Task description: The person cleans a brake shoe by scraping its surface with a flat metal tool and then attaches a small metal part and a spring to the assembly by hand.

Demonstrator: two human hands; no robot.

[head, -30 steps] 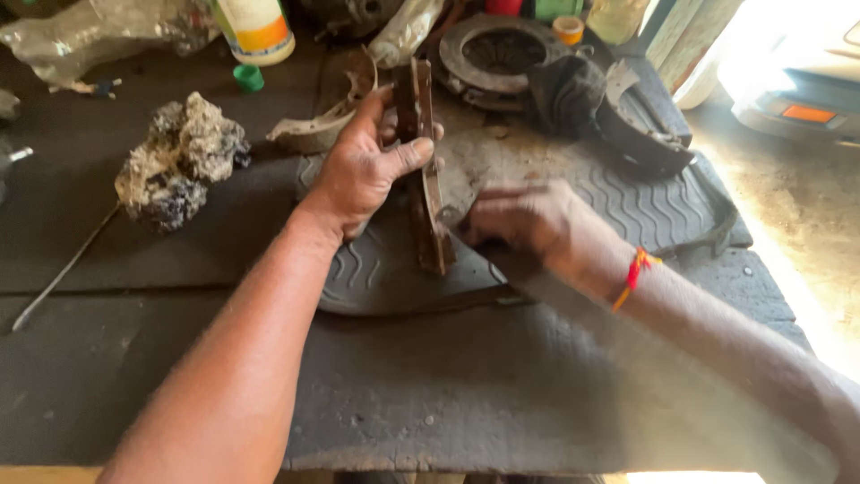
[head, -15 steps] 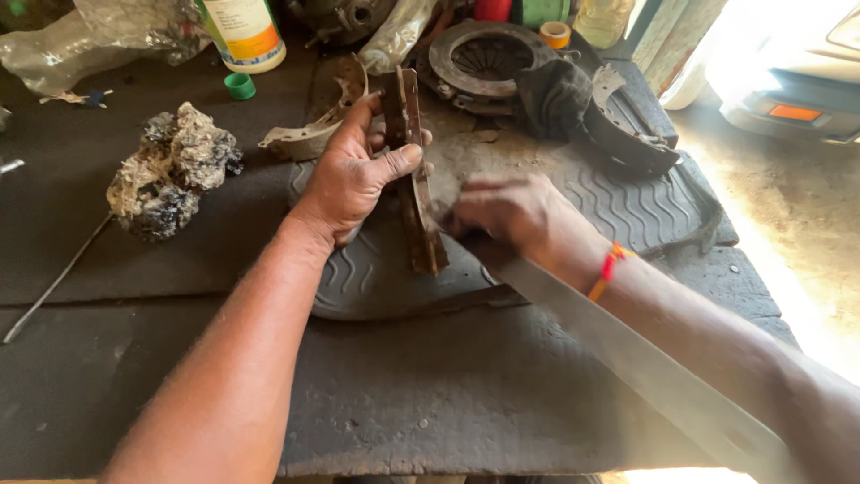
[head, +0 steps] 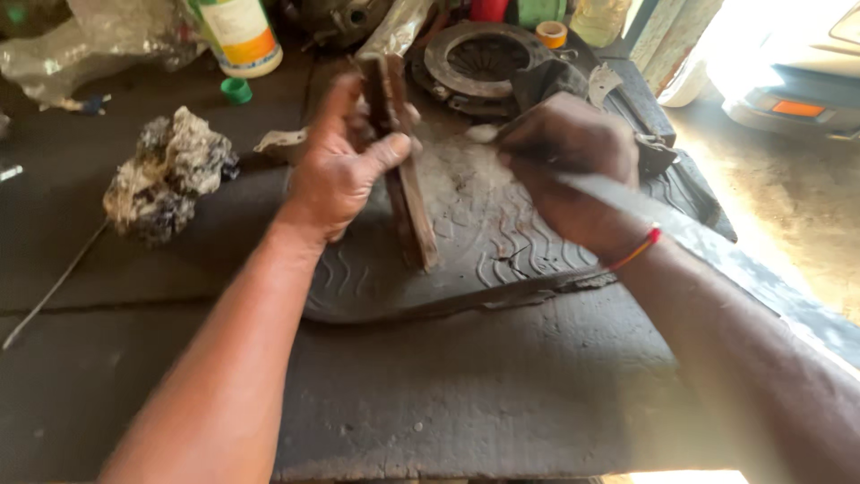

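Two hands work one rusty brown metal part [head: 408,179], stood on edge on a ribbed rubber mat [head: 502,242]: the left hand [head: 345,166] clasps its upper half, thumb across the face. It looks stiff, heavy and rough, best gripped by its long edges. The right hand [head: 564,161] is closed around a long flat blade [head: 708,251], blurred, just beside it.

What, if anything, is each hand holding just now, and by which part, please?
The left hand grips a long rusty brown metal piece near its upper end, standing on the rubber mat. The right hand holds a long flat blade by its near end.
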